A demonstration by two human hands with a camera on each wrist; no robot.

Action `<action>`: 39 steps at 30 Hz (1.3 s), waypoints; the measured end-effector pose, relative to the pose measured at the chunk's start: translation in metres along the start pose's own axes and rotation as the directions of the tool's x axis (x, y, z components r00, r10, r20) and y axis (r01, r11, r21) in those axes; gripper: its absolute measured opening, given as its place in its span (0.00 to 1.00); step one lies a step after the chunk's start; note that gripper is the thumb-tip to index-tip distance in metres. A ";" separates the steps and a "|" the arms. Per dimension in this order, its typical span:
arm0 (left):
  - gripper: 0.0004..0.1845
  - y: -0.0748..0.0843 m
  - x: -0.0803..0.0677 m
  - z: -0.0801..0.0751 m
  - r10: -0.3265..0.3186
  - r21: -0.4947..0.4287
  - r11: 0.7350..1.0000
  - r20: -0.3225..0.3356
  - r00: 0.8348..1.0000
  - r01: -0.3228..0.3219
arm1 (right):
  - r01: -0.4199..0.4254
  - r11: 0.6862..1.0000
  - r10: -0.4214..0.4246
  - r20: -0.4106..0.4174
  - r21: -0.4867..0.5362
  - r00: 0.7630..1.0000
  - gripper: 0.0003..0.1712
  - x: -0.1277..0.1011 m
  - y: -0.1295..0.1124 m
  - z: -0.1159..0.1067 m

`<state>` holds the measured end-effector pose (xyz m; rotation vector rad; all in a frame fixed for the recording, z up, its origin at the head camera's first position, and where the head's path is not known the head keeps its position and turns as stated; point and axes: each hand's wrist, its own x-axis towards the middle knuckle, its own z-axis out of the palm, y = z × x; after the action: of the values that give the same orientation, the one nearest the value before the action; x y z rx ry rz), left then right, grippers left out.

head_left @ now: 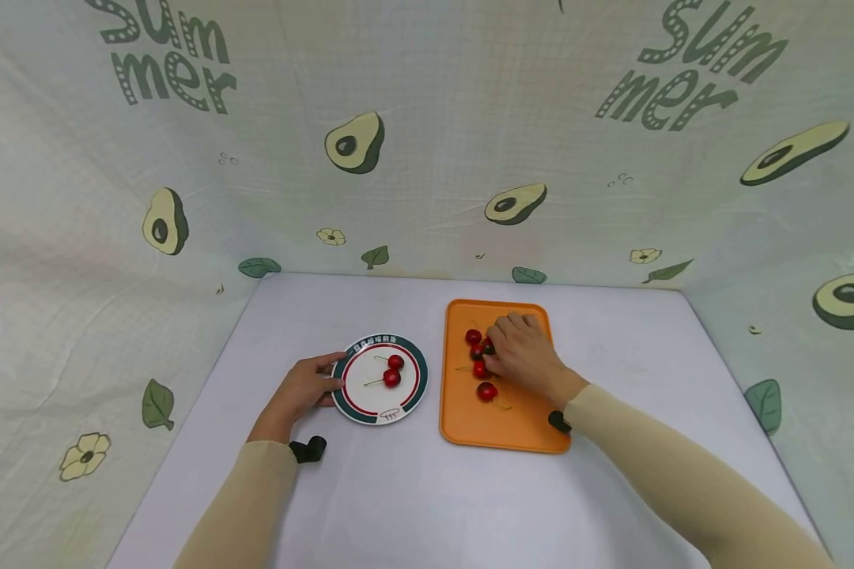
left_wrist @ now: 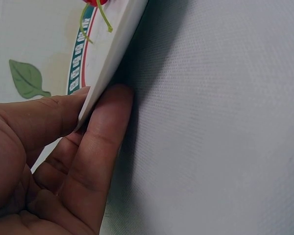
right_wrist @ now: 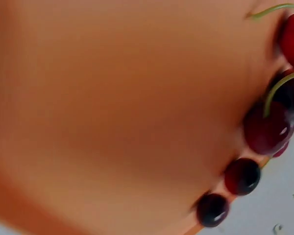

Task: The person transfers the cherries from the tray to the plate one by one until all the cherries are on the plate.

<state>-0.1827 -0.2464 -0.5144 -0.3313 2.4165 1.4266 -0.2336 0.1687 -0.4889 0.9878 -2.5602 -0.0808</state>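
Beige-sleeved left hand (head_left: 300, 391) pinches the left rim of a round white plate with green-and-red border (head_left: 413, 393) (two red cherries (head_left: 393, 371) on it); right hand (head_left: 525, 354), fingers curled, reaches among red cherries (head_left: 481, 366) on the rectangular orange tray (head_left: 501, 431) mid-table; its grip is hidden.

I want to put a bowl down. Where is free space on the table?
Bare table lies in front of the plate and orange tray, behind both, and right of the tray. It is crowded on the tray's far half: cherries, right hand. Left hand holds the plate's rim.
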 end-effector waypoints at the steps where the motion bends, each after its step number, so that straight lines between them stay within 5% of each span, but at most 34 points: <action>1: 0.33 0.000 0.000 0.000 -0.002 0.000 1.000 0.000 1.000 0.002 | 0.007 1.000 -0.007 -0.001 -0.003 1.000 0.21 0.005 -0.005 -0.002; 18: 0.33 0.000 -0.003 0.000 -0.019 0.008 1.000 -0.014 1.000 0.019 | 0.211 0.977 -0.211 0.038 -0.007 0.977 0.19 0.059 -0.082 0.007; 34: 0.33 0.001 -0.002 0.000 -0.011 -0.004 1.000 -0.003 1.000 0.011 | 0.253 0.964 -0.245 0.096 -0.083 0.965 0.20 0.066 -0.098 0.019; 39: 0.32 0.000 -0.002 0.000 -0.026 -0.011 1.000 -0.006 1.000 0.026 | 0.260 0.961 -0.248 0.132 -0.089 0.960 0.28 0.066 -0.100 0.019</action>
<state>-0.1812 -0.2458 -0.5136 -0.3695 2.4014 1.4302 -0.2217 0.0490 -0.5035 1.3011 -2.4890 -0.3524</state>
